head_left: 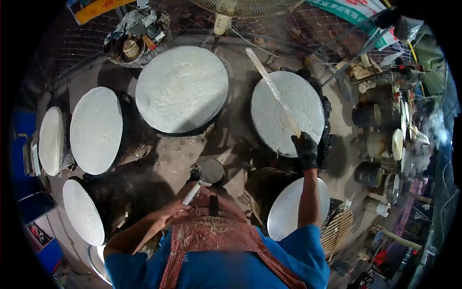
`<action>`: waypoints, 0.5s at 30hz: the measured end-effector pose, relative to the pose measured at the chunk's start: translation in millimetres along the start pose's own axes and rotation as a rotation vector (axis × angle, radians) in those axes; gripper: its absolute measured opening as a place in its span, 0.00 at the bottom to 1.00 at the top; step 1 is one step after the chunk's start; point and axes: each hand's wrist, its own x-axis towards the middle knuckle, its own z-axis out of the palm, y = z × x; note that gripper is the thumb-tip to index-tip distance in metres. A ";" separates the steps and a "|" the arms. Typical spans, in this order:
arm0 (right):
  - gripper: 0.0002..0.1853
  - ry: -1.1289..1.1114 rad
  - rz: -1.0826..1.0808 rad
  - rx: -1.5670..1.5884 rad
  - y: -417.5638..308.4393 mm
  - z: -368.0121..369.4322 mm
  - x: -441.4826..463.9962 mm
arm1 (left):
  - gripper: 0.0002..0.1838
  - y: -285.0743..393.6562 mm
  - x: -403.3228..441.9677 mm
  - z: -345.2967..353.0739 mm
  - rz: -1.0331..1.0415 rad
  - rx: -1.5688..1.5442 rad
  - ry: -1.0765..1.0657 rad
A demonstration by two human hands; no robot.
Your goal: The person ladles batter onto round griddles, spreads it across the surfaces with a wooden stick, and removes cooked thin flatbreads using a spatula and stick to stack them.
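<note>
My right hand (304, 147), in a dark glove, is closed on the lower end of a long flat wooden stick (273, 88). The stick slants up and left across a round pan (308, 103) coated with pale batter, and its tip reaches past the rim. My bare left hand (177, 210) grips the pale handle of a ladle (211, 171), whose round head lies in front of my apron. A large round pan (182, 89) with a white, uneven layer is ahead, left of centre.
More white-coated round pans stand at the left (96, 130). A shiny pan (288, 212) is under my right forearm, beside a slatted rack (339, 230). A fan (240, 6) stands ahead, a cluttered basket (137, 41) at upper left, pots (368, 114) at right.
</note>
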 end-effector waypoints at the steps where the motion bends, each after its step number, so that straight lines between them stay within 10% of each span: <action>1: 0.16 0.055 0.000 0.027 -7.8 3.8 0.6 | 0.23 -0.2 -1.1 -5.2 0.022 0.005 -0.036; 15: 0.30 -0.056 -0.198 -0.069 -84.5 80.0 12.5 | 0.24 15.3 -26.9 -35.7 0.022 0.327 0.021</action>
